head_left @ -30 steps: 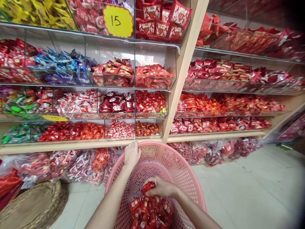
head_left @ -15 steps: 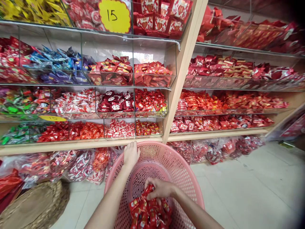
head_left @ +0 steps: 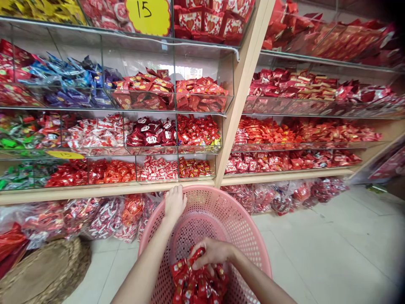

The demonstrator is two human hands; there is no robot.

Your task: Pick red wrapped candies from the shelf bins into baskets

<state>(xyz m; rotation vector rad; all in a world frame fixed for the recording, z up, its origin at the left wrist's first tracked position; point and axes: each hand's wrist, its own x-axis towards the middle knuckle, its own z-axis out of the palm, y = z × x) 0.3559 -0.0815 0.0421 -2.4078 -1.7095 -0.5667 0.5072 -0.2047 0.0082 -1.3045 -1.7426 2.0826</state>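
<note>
A large pink perforated plastic basket [head_left: 256, 236] stands tilted in front of the shelves. My left hand [head_left: 175, 204] grips its far rim, fingers curled over the edge. Inside the basket, low down, my right hand [head_left: 211, 253] is closed on red-wrapped candies [head_left: 198, 283], thumb and fingers pinching into the pile. Several more of these shiny red packets lie under and around that hand. The fingertips of the right hand are partly hidden among the wrappers.
Wooden shelves [head_left: 242, 90] with clear bins of wrapped sweets rise ahead. Bagged candies [head_left: 107, 217] line the floor beneath. A woven round stool or basket [head_left: 41, 270] sits at lower left. Pale floor tiles [head_left: 316, 249] extend to the right. A yellow price sign [head_left: 148, 17] reads 15.
My right hand has shifted very slightly down and left on the red candies. The left hand keeps its hold on the rim. The shelf view has moved a little.
</note>
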